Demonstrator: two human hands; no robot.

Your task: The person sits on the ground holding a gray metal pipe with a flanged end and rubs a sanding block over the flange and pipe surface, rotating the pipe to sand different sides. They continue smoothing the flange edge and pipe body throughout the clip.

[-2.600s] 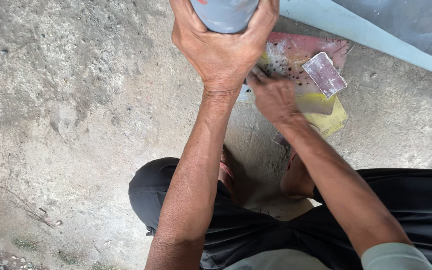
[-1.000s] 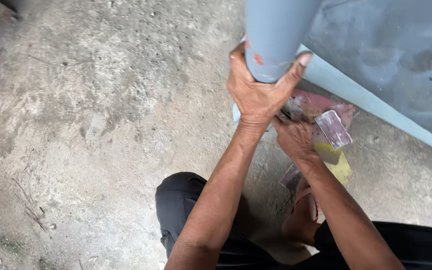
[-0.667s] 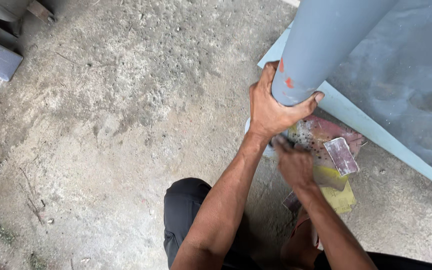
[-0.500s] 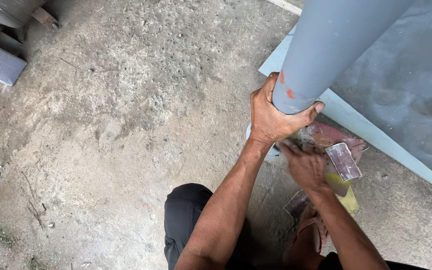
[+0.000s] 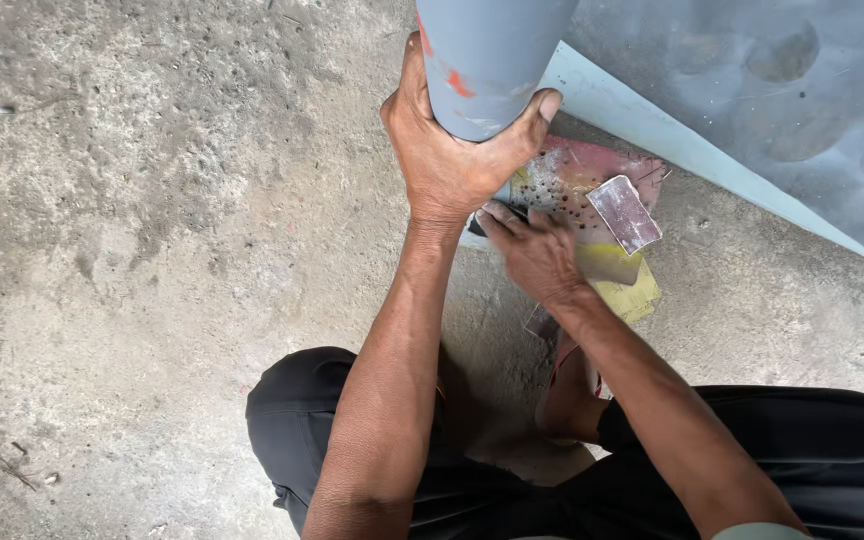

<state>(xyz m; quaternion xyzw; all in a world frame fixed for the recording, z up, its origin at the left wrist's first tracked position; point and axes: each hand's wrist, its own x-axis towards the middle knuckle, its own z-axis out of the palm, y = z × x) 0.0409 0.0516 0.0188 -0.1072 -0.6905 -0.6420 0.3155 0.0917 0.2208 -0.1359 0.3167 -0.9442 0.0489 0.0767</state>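
The person crouches over a rough concrete floor (image 5: 152, 220), both arms reaching up toward twelve o'clock in the head view. The left hand (image 5: 447, 165) is wrapped firmly around the lower end of a wide grey pipe (image 5: 492, 55), fingers curled behind it and the thumb pressed across its front at about two o'clock from the knuckles. The pipe stands at the top edge of the view, near twelve o'clock, and carries a small orange mark on its side.

Just below, toward five o'clock from the left hand, the right hand (image 5: 537, 255) lies with its fingers stretched forward under the pipe's end, touching a worn, paint-spattered board (image 5: 577, 180) on the floor. Whether those fingers grip anything cannot be told; they look loosely extended and slightly blurred.

On the board, at three o'clock from the right hand, rests a small rectangular grey block (image 5: 624, 213), tilted. A yellow piece (image 5: 622, 285) lies just beside it at six o'clock. A pale blue sheet (image 5: 752, 130) runs diagonally from the pipe toward four o'clock. The person's dark trousers (image 5: 292, 430) fill the bottom of the view.
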